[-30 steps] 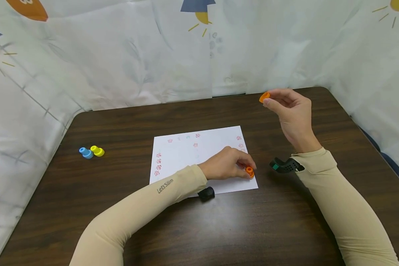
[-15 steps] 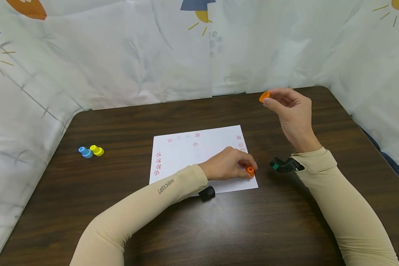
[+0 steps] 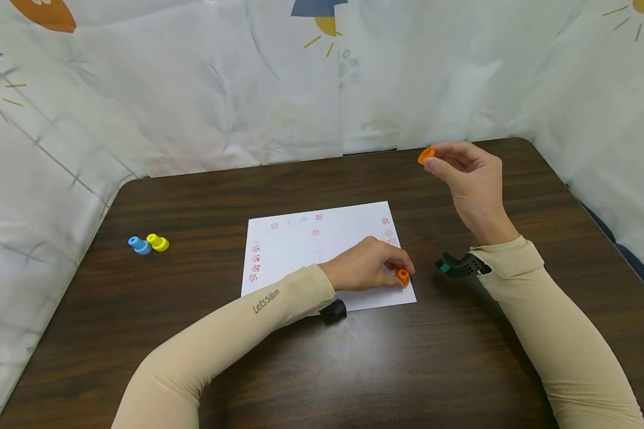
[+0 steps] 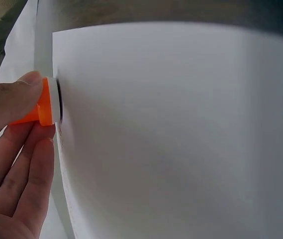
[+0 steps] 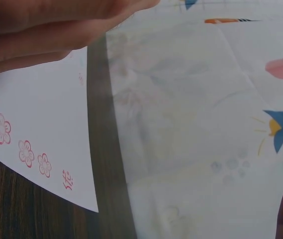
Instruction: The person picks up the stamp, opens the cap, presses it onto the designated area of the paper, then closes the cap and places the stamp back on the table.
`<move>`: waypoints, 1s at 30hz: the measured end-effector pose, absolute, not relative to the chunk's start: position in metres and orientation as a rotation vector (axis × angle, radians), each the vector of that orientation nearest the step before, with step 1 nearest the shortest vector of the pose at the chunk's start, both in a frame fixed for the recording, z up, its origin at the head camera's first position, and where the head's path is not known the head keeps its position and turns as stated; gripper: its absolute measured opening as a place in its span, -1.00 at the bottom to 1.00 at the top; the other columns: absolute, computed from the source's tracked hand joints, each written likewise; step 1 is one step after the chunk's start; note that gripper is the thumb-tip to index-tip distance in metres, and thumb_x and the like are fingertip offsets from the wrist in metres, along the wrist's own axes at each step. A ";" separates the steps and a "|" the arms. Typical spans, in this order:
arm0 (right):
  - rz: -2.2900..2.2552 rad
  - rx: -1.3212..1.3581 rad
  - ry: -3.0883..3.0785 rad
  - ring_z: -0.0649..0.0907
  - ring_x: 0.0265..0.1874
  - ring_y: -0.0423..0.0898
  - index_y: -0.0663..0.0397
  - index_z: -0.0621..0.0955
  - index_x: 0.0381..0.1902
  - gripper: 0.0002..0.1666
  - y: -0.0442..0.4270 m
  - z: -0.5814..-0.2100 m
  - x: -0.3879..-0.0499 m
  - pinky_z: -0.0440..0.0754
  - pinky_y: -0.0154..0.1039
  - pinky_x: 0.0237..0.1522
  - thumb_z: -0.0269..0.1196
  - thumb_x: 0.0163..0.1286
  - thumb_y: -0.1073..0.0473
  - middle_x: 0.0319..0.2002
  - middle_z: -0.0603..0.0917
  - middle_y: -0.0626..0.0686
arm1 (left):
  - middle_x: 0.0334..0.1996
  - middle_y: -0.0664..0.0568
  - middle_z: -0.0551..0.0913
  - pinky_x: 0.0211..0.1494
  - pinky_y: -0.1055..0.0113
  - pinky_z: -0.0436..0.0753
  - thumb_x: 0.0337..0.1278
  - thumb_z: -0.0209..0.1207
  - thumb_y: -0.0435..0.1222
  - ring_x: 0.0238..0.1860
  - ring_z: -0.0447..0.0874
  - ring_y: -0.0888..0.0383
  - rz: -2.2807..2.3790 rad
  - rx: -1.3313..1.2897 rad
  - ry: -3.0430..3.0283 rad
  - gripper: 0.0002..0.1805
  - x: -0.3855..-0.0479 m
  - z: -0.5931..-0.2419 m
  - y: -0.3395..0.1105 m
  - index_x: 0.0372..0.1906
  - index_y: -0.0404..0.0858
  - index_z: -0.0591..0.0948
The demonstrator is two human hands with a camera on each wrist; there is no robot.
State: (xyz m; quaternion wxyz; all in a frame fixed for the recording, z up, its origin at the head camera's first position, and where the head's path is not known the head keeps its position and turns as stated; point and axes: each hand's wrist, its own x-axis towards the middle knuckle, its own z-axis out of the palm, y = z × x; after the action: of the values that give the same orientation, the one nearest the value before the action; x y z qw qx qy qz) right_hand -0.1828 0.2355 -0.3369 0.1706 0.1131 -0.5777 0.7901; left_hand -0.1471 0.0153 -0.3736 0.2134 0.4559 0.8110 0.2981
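Where the lower edge of the head view cuts across the arms, we see two beige sleeves (image 3: pixel 209 351) lying over a dark wood-grained worktop (image 3: pixel 354 369). Just right of the frame's centre, we find the left hand (image 3: pixel 362 265) pinching an orange stamp (image 3: pixel 402 277) between thumb and fingers; it sits near the right edge of a white sheet (image 3: pixel 284 250), and our left wrist view shows its white-rimmed end turned to the paper. A black strap (image 3: pixel 458 266) shows at the right wrist. Around the sheet's margins we can make out small red marks, some of them flower outlines. At left of frame, a blue stamp (image 3: pixel 139 245) and a yellow stamp (image 3: pixel 158 242) stand side by side. Farther back, at upper right, the right hand (image 3: pixel 474 185) holds an orange cap (image 3: pixel 427 155) by its fingertips, raised above the worktop. Behind everything we see a pale printed curtain (image 3: pixel 247 89).
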 end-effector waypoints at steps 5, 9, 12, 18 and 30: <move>2.237 0.331 -1.654 0.77 -0.21 -0.12 0.40 0.73 -0.08 -0.74 0.235 -0.336 -0.183 0.79 -0.38 -0.04 0.42 0.26 0.47 -0.20 0.82 0.03 | -0.12 0.13 0.83 0.13 0.58 0.63 0.24 0.41 -0.31 -0.10 0.70 0.30 0.814 1.281 2.271 -0.75 -0.147 -0.376 0.015 0.01 -0.15 0.77; 2.228 0.329 -1.670 0.77 -0.20 -0.12 0.40 0.73 -0.07 -0.74 0.235 -0.336 -0.184 0.78 -0.39 -0.03 0.42 0.26 0.46 -0.20 0.81 0.03 | -0.12 0.14 0.83 0.15 0.58 0.63 0.24 0.42 -0.30 -0.08 0.72 0.31 0.806 1.280 2.280 -0.74 -0.147 -0.377 0.014 0.02 -0.14 0.76; 2.213 0.320 -1.687 0.77 -0.20 -0.13 0.39 0.73 -0.08 -0.74 0.235 -0.336 -0.183 0.78 -0.39 -0.03 0.43 0.26 0.45 -0.19 0.81 0.02 | -0.13 0.14 0.83 0.14 0.57 0.63 0.24 0.42 -0.30 -0.07 0.73 0.31 0.797 1.292 2.283 -0.75 -0.147 -0.376 0.013 0.02 -0.14 0.76; 2.202 0.299 -1.693 0.77 -0.20 -0.12 0.39 0.73 -0.09 -0.74 0.234 -0.334 -0.183 0.78 -0.39 -0.04 0.45 0.24 0.43 -0.19 0.82 0.02 | -0.17 0.16 0.83 0.11 0.56 0.64 0.24 0.41 -0.30 -0.10 0.73 0.31 0.775 1.316 2.293 -0.80 -0.147 -0.374 0.014 -0.05 -0.13 0.75; 2.214 0.319 -1.677 0.77 -0.21 -0.12 0.39 0.73 -0.08 -0.73 0.233 -0.331 -0.182 0.78 -0.39 -0.06 0.44 0.24 0.45 -0.20 0.81 0.02 | -0.18 0.14 0.83 0.12 0.57 0.62 0.22 0.43 -0.32 -0.10 0.73 0.30 0.771 1.290 2.277 -0.81 -0.144 -0.368 0.016 -0.08 -0.14 0.74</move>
State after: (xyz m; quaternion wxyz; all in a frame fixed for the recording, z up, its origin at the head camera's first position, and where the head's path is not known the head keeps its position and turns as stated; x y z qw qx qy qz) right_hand -0.1821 0.2329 -0.3313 0.1722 0.1123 -0.5910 0.7801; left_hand -0.1440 0.0165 -0.3683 0.2049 0.4628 0.8169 0.2766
